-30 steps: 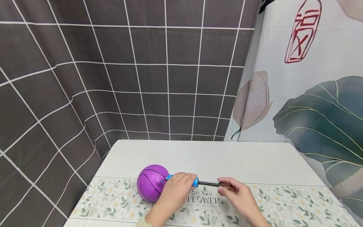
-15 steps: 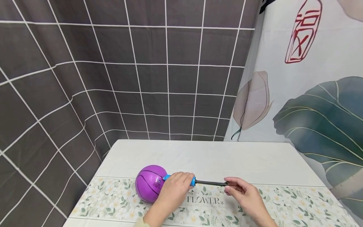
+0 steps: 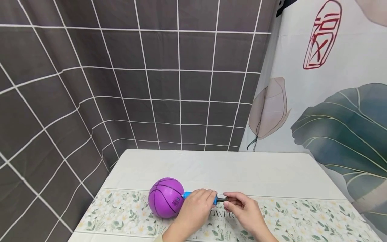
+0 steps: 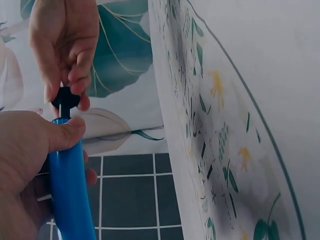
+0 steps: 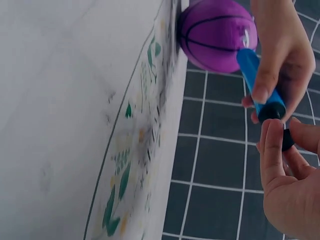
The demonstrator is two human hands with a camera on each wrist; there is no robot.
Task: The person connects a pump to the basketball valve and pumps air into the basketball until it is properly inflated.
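A purple ball (image 3: 165, 197) with black basketball lines rests on the table, left of both hands. The nozzle end of a blue hand pump (image 4: 72, 185) meets its right side. My left hand (image 3: 196, 210) wraps round the pump's barrel, thumb along it in the left wrist view. With fingers and thumb, my right hand (image 3: 245, 211) pinches the black pump handle (image 5: 288, 140) at the other end. Only a short piece of the black rod (image 3: 222, 199) shows between barrel and handle. In the head view, the left hand covers most of the barrel.
The table (image 3: 217, 168) has a white cloth with a printed floral band and lettering. Behind it hangs a dark curtain (image 3: 193, 84) with white grid lines. A white cloth (image 3: 302, 87) with large leaf prints hangs at the right.
The right hand first drew the rod out rightward, then moved left, and the rod is now mostly inside the barrel. Ball, pump and left hand have shifted slightly right.
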